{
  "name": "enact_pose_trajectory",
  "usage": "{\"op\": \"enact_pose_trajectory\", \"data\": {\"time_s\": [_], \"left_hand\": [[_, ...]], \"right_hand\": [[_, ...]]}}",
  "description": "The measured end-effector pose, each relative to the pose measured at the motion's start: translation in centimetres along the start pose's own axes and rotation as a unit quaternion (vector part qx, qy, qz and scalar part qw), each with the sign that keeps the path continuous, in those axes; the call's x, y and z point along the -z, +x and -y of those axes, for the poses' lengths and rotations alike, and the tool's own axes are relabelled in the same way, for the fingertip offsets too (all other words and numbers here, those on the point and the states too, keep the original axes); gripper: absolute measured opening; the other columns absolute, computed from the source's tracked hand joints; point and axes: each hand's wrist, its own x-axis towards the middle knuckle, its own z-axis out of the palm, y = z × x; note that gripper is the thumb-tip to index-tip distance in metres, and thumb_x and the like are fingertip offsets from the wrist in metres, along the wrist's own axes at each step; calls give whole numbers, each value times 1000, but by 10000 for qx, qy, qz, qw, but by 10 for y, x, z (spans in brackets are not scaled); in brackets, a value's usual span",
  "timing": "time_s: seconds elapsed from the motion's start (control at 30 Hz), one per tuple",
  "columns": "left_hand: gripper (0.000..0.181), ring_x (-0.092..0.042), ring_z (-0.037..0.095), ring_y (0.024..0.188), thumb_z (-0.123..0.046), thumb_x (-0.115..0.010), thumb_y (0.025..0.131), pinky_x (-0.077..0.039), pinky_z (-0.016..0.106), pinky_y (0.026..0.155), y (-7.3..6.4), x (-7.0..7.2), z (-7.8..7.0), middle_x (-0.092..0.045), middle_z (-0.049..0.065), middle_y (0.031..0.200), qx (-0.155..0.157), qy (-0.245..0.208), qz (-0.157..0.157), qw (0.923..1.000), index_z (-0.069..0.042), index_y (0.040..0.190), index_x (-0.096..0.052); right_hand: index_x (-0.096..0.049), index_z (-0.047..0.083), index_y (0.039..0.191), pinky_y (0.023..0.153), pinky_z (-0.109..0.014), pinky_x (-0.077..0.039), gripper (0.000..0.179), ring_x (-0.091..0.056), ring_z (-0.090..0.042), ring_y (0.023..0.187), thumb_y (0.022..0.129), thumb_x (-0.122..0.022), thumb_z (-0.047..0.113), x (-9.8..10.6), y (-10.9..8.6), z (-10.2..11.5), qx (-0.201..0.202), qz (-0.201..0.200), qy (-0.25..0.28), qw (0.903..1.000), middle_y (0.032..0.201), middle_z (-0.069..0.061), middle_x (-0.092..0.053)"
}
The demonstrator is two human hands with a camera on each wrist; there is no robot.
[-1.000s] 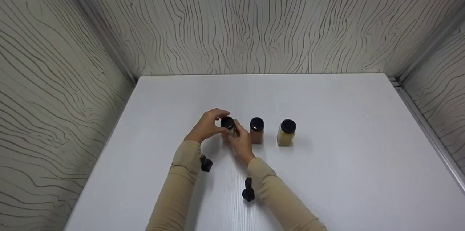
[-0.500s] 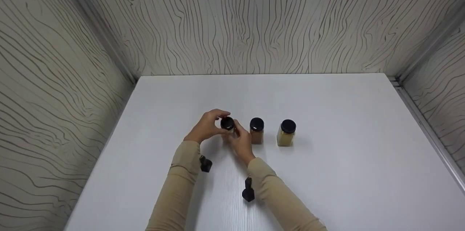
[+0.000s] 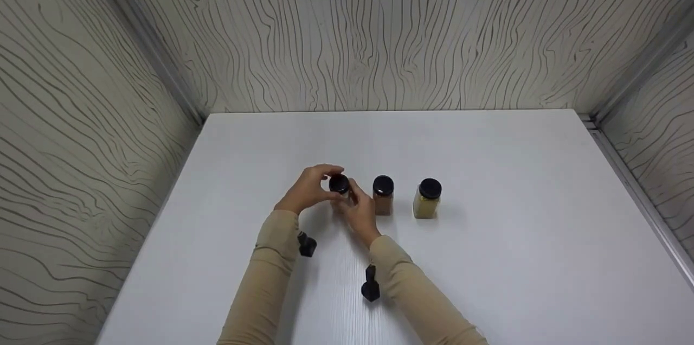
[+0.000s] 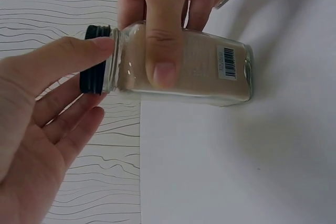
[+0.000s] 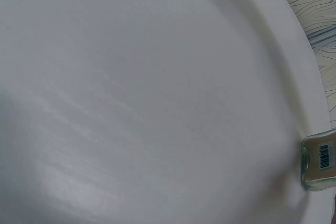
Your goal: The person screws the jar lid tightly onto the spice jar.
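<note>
A square glass spice jar (image 4: pixel 205 66) of pale brown powder, with a barcode label low on one side, is held between both hands. My left hand (image 3: pixel 308 191) pinches its black lid (image 4: pixel 93 81) with thumb and fingers. Around the jar's body my right hand (image 3: pixel 362 212) keeps its grip, the thumb pressed flat along the glass in the left wrist view. The jar's lower end also shows at the right edge of the right wrist view, where neither hand appears. Whether its base touches the table cannot be told.
Just right of my right hand stands a jar of reddish-brown powder (image 3: pixel 383 201) with a black lid. Further right is a black-lidded jar of yellowish powder (image 3: pixel 426 206). The white table (image 3: pixel 515 258) meets wood-patterned walls (image 3: pixel 358 36) at the back and sides.
My left hand's fingers have shifted very slightly at the lid. The right hand and all the jars look unmoved.
</note>
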Motion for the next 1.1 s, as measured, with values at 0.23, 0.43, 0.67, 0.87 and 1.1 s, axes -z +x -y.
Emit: {"op": "enact_pose_trajectory", "data": {"time_s": [0.23,0.43,0.67,0.87,1.1], "left_hand": [[51,-59,33,120,-5,-77,79,-49,45,106,0,0,0,-62,21,129,54,-115,-44,9999,2,126,-59],[51,-58,33,121,-2,-76,79,-49,46,107,0,1,-1,-62,20,129,33,-91,14,10000,2,127,-59],[51,-60,32,117,-7,-78,78,-51,44,104,0,-1,1,-64,20,126,76,1,-70,9999,2,125,-60],[51,-60,32,120,-3,-76,79,-51,44,104,1,0,0,-63,20,128,-58,21,8,10000,3,126,-59],[50,-60,34,115,-5,-76,79,-52,46,102,1,0,0,-64,20,126,14,0,-17,10000,2,126,-60]], "right_hand": [[-53,-6,133,104,-46,-50,53,-57,-38,123,85,-71,9,0,1,-1,25,-14,18,10000,133,-26,-58],[-53,-6,133,104,-46,-50,51,-58,-37,122,86,-70,6,1,1,0,3,-21,-68,10000,134,-25,-58],[-48,-12,134,106,-48,-47,54,-53,-42,127,86,-69,3,1,0,0,60,29,8,10000,136,-31,-53],[-43,-13,137,110,-48,-44,59,-49,-42,131,86,-68,3,0,1,0,-205,80,172,9996,141,-32,-46],[-46,-12,136,109,-48,-44,58,-50,-43,130,84,-70,3,0,2,0,-137,36,121,9998,139,-31,-49]]}}
